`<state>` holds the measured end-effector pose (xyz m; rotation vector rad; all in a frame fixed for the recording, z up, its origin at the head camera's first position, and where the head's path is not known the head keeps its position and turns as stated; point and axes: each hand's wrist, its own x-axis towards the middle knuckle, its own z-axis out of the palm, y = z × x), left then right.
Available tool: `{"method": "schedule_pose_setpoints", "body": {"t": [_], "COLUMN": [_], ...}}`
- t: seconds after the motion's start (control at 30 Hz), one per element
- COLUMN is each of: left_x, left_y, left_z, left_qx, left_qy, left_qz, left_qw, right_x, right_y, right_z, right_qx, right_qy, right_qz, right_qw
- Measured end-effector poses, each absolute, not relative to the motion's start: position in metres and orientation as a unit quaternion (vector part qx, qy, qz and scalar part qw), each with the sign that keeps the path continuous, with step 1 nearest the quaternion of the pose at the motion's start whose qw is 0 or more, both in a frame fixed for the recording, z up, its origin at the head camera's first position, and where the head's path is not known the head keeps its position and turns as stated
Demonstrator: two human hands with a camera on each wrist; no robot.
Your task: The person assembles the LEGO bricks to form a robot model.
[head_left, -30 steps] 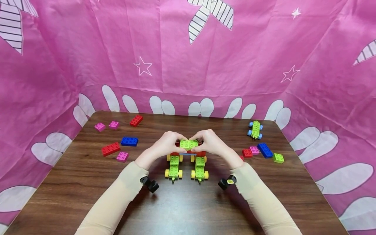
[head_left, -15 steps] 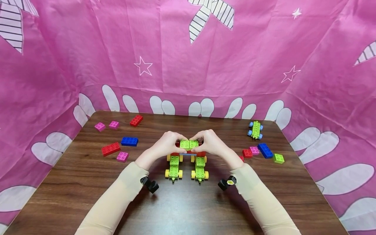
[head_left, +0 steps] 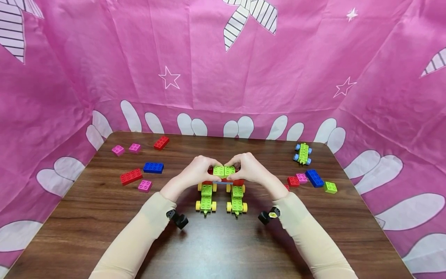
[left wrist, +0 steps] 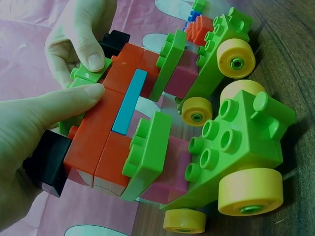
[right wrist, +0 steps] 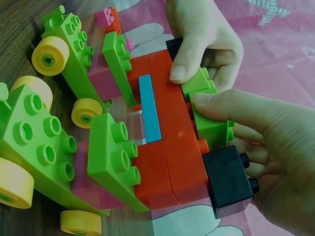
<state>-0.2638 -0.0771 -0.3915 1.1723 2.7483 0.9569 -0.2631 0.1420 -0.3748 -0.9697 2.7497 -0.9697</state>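
A toy brick build stands mid-table on two lime wheeled bases (head_left: 206, 203) with yellow wheels (left wrist: 250, 191). Pink bricks (right wrist: 93, 182), lime pieces and red bricks (right wrist: 182, 147) are stacked above, with a thin blue piece (left wrist: 130, 103) across the front. Two small lime bricks sit side by side on top. My left hand (head_left: 195, 172) pinches the left lime brick (head_left: 218, 171) between thumb and fingers. The right lime brick (head_left: 229, 171) is pinched likewise by my right hand (head_left: 252, 170). Black bricks (right wrist: 229, 179) flank the lime pair, partly behind the fingers.
On the left of the table (head_left: 87, 217) lie red bricks (head_left: 131, 177), a blue brick (head_left: 153, 167) and several pink ones (head_left: 145, 186). To the right are another blue brick (head_left: 315, 178), a lime brick (head_left: 330, 187) and a wheeled base with blue wheels (head_left: 303, 154).
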Motion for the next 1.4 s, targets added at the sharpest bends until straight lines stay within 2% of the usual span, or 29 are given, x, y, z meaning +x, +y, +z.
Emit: {"method": "schedule_pose_setpoints", "body": {"t": [0.87, 1.4], "left_x": [-0.2635, -0.2621], "left_y": [-0.0774, -0.0791], "left_z": [-0.3944, -0.3967], "left_qx": [0.378, 0.376], "left_qy": [0.877, 0.876], "left_qz": [0.296, 0.302], "left_qw": [-0.015, 0.000], "right_x": [-0.2647, -0.2632], "right_y": [0.1422, 0.1422], "right_z": [-0.3753, -0.3771], "right_qx": [-0.325, -0.311], "right_qy": [0.892, 0.899], "right_qz": [-0.312, -0.306], "right_qw": [0.037, 0.031]}}
